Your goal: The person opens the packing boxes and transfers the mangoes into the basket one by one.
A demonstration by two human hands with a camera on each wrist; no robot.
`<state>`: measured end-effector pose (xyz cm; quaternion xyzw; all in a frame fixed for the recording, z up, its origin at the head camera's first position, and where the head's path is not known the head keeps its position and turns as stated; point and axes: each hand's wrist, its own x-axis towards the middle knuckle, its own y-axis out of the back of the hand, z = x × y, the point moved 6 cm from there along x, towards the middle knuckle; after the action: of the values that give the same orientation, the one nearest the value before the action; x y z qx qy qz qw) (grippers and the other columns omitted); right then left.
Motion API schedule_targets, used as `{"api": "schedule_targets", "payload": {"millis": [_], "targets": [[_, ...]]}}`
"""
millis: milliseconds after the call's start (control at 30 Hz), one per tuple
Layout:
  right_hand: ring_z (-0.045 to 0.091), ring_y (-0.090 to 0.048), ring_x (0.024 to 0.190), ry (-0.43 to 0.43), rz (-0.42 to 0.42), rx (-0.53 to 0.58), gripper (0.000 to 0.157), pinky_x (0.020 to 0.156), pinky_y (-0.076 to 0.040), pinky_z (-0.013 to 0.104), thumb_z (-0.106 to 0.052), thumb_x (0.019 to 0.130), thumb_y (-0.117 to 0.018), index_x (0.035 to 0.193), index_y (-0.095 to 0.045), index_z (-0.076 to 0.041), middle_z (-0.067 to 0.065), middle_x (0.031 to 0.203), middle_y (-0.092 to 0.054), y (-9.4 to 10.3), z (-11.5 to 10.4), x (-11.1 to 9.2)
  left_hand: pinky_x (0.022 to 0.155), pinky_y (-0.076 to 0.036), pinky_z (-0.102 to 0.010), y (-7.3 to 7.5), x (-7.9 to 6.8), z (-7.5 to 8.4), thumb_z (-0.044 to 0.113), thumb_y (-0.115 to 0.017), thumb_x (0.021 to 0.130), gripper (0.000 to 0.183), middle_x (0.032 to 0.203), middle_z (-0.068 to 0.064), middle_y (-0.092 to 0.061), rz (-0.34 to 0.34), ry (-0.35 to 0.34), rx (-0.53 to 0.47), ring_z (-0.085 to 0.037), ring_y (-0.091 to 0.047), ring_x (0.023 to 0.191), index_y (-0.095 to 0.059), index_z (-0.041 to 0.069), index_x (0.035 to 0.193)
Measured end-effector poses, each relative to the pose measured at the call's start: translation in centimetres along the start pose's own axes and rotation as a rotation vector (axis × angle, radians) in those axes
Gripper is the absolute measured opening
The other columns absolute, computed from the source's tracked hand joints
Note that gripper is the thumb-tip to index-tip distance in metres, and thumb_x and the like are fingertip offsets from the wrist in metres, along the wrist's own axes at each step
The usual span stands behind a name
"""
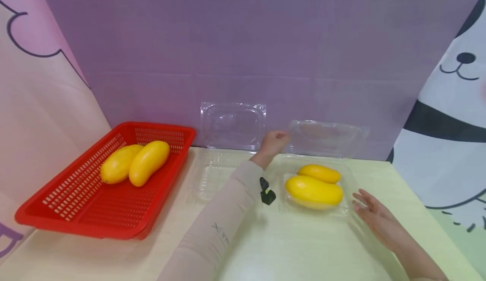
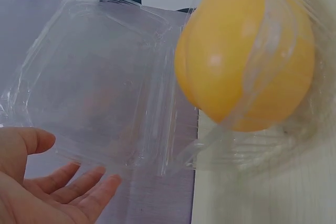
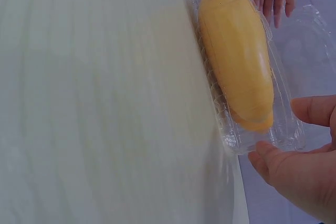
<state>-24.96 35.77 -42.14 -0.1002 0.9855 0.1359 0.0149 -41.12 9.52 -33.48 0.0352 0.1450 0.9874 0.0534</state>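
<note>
Two large yellow mango-like fruits (image 1: 314,192) lie side by side in the base of a clear plastic clamshell box (image 3: 294,140). Its see-through lid (image 2: 94,87) stands raised against the purple backdrop. At the lid's left edge is my left hand (image 1: 271,144), thumb and fingers apart and holding nothing; whether the fingertips touch the lid I cannot tell. My right hand (image 1: 376,220) is beside the box's right end. In the right wrist view its thumb and fingers (image 3: 302,177) are spread near the box corner, with nothing gripped.
A red slotted basket (image 1: 102,211) at the left holds two more yellow fruits (image 1: 149,163). Between basket and fruit box sits another clear clamshell (image 1: 212,177), lid up, partly behind my left arm. A small black object (image 1: 267,192) appears by the left forearm.
</note>
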Motion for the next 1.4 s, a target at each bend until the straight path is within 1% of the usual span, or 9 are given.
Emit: {"api": "schedule_targets", "payload": {"millis": [233, 433, 667, 767, 900, 1000, 1167, 1300, 1400], "targets": [[-0.025, -0.037, 0.101, -0.016, 0.002, -0.021, 0.072, 0.09, -0.036, 0.007, -0.019, 0.102, -0.039, 0.145, 0.013, 0.005, 0.034, 0.149, 0.004, 0.0, 0.0, 0.0, 0.088, -0.048, -0.038, -0.3, 0.2, -1.1, 0.027, -0.057, 0.091, 0.029, 0.103, -0.007, -0.061, -0.08, 0.126, -0.026, -0.019, -0.054, 0.093, -0.064, 0.003, 0.106], [-0.025, -0.037, 0.1, -0.015, 0.003, -0.015, 0.073, 0.091, -0.036, 0.008, -0.019, 0.102, -0.04, 0.145, 0.013, 0.005, 0.034, 0.149, 0.003, -0.1, -0.1, 0.1, 0.093, -0.046, -0.039, -0.6, 0.1, -1.7, 0.029, -0.054, 0.094, 0.032, 0.123, -0.005, -0.058, -0.16, 0.127, -0.062, -0.02, -0.053, 0.109, -0.064, 0.005, 0.113], [-0.024, -0.037, 0.103, -0.019, 0.009, -0.025, 0.073, 0.089, -0.037, 0.007, -0.019, 0.102, -0.04, 0.145, 0.012, 0.006, 0.035, 0.149, 0.002, -0.1, -0.3, 0.0, 0.096, -0.045, -0.044, -0.6, -0.2, -1.9, 0.025, -0.055, 0.092, 0.034, 0.121, -0.009, -0.059, -0.221, 0.153, -0.037, -0.024, -0.054, 0.111, -0.061, 0.004, 0.117], [0.003, -0.038, 0.128, -0.039, 0.012, -0.059, 0.072, 0.092, -0.037, 0.01, -0.022, 0.102, -0.039, 0.145, 0.012, 0.005, 0.033, 0.15, 0.0, -0.1, -0.4, -0.1, 0.099, -0.043, -0.045, -0.8, -0.3, -2.0, 0.024, -0.055, 0.092, 0.037, 0.127, -0.008, -0.056, -0.228, 0.177, -0.034, -0.025, -0.051, 0.118, -0.059, 0.005, 0.123], [0.049, -0.009, 0.134, -0.07, 0.011, -0.085, 0.072, 0.1, -0.036, 0.02, -0.024, 0.103, -0.037, 0.146, 0.013, 0.003, 0.031, 0.151, 0.0, -0.2, -0.4, -0.1, 0.1, -0.042, -0.044, -0.8, -0.4, -2.1, 0.025, -0.054, 0.09, 0.039, 0.129, -0.01, -0.055, -0.248, 0.174, -0.017, -0.026, -0.05, 0.119, -0.058, 0.003, 0.123], [0.05, -0.008, 0.134, -0.073, 0.01, -0.071, 0.072, 0.103, -0.033, 0.025, -0.023, 0.102, -0.038, 0.146, 0.014, 0.003, 0.031, 0.151, 0.001, -0.2, -0.4, -0.1, 0.101, -0.041, -0.045, -0.7, -0.8, -2.0, 0.028, -0.054, 0.09, 0.042, 0.129, -0.011, -0.055, -0.248, 0.167, 0.017, -0.027, -0.049, 0.12, -0.056, 0.004, 0.125], [0.022, -0.023, 0.139, -0.068, 0.019, -0.07, 0.073, 0.102, -0.034, 0.02, -0.024, 0.102, -0.039, 0.146, 0.013, 0.003, 0.031, 0.151, 0.001, -0.2, -0.4, -0.1, 0.106, -0.035, -0.048, -0.5, -1.3, -1.3, 0.03, -0.054, 0.091, 0.055, 0.14, -0.013, -0.046, -0.262, 0.122, 0.067, -0.031, -0.042, 0.129, -0.044, 0.006, 0.139], [-0.016, -0.038, 0.114, -0.05, 0.017, -0.054, 0.073, 0.099, -0.035, 0.016, -0.023, 0.102, -0.04, 0.146, 0.013, 0.004, 0.032, 0.151, 0.001, -0.1, -0.3, -0.1, 0.109, -0.03, -0.047, -0.4, -1.7, -0.5, 0.03, -0.053, 0.092, 0.06, 0.148, -0.011, -0.037, -0.291, 0.063, 0.111, -0.03, -0.035, 0.135, -0.035, 0.008, 0.145], [-0.023, -0.038, 0.101, -0.037, 0.013, -0.03, 0.073, 0.098, -0.035, 0.015, -0.02, 0.102, -0.04, 0.145, 0.014, 0.005, 0.033, 0.15, 0.003, -0.3, -0.3, -0.2, 0.108, -0.032, -0.046, -0.4, -2.2, 0.3, 0.031, -0.054, 0.092, 0.059, 0.147, -0.009, -0.039, -0.308, 0.021, 0.18, -0.029, -0.037, 0.134, -0.037, 0.009, 0.144]]}}
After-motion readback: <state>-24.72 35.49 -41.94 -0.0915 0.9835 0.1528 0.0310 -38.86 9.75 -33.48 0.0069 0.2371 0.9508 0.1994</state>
